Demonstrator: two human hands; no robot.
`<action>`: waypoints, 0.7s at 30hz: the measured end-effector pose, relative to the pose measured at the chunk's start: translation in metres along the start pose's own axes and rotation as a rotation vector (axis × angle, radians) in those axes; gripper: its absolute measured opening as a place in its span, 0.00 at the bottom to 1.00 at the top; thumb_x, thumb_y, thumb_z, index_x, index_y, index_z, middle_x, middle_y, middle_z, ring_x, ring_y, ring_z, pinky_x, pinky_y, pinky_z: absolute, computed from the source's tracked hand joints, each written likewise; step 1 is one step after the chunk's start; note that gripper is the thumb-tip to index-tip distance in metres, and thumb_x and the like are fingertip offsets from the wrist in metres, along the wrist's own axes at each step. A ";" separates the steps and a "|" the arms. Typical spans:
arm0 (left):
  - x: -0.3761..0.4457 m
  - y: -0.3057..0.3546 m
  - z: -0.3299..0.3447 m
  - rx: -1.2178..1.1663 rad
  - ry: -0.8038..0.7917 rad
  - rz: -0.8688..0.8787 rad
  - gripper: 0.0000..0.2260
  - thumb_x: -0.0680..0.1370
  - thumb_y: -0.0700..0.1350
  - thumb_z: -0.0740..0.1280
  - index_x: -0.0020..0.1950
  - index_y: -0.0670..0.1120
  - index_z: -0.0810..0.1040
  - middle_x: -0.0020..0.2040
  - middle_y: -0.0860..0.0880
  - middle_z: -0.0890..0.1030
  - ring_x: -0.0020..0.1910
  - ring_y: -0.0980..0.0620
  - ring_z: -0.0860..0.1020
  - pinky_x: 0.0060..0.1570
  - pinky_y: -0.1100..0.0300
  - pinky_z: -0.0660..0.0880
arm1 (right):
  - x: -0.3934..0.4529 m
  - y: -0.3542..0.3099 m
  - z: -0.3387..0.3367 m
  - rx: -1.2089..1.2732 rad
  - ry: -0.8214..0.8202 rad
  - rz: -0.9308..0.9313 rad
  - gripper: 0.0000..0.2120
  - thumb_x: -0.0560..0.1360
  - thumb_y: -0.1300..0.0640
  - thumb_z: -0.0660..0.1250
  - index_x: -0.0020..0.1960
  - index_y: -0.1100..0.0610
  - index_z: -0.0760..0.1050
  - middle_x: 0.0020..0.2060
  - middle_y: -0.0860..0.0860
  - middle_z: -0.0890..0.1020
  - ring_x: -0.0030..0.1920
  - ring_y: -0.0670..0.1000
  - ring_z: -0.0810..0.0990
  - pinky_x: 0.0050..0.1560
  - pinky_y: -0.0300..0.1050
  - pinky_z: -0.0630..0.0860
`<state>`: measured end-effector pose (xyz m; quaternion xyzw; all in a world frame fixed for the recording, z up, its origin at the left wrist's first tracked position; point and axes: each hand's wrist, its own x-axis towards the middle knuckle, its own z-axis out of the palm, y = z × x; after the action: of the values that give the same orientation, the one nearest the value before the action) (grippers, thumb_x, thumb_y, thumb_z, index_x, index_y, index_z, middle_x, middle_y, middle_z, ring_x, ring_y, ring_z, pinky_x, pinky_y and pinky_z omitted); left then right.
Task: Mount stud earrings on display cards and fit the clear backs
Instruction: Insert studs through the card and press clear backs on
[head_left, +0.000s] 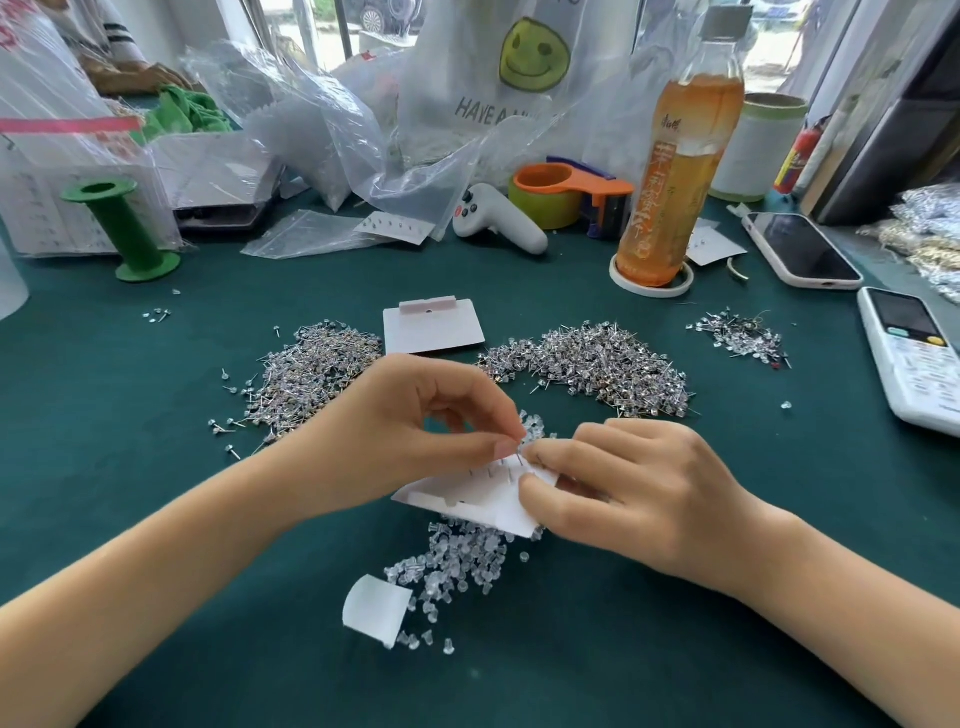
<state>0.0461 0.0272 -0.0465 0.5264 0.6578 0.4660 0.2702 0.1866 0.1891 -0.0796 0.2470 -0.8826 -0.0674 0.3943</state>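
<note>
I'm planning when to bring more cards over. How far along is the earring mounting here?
Done: the card in hand already has several stud posts poking through it. In hand: the right hand holds that card while the left hand pinches something small at its top edge, too small to identify. Left: big stud piles, the clear backs, and a blank card behind.

Daylit windows (363, 21) stand behind a table covered in green cloth (623, 649).
</note>
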 end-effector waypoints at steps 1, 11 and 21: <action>0.000 0.000 0.000 -0.003 0.007 0.004 0.07 0.70 0.43 0.72 0.46 0.43 0.82 0.41 0.49 0.84 0.40 0.54 0.80 0.46 0.63 0.77 | 0.000 0.000 0.000 0.001 -0.004 0.002 0.09 0.75 0.67 0.65 0.50 0.55 0.70 0.37 0.53 0.82 0.30 0.51 0.71 0.29 0.41 0.68; 0.000 0.001 0.001 -0.034 -0.006 -0.039 0.06 0.70 0.38 0.73 0.46 0.43 0.81 0.42 0.48 0.84 0.42 0.51 0.83 0.48 0.61 0.78 | -0.001 -0.003 0.001 -0.032 -0.014 -0.019 0.12 0.72 0.70 0.67 0.49 0.56 0.70 0.34 0.53 0.80 0.29 0.52 0.68 0.26 0.43 0.69; 0.001 0.005 0.000 0.056 -0.047 -0.052 0.06 0.71 0.35 0.73 0.45 0.43 0.82 0.41 0.48 0.85 0.42 0.51 0.83 0.47 0.62 0.78 | 0.001 -0.004 0.001 -0.053 -0.033 -0.039 0.12 0.71 0.69 0.68 0.49 0.56 0.70 0.33 0.53 0.80 0.28 0.52 0.67 0.26 0.43 0.68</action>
<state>0.0479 0.0286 -0.0421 0.5274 0.6776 0.4277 0.2824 0.1872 0.1849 -0.0813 0.2525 -0.8819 -0.1023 0.3847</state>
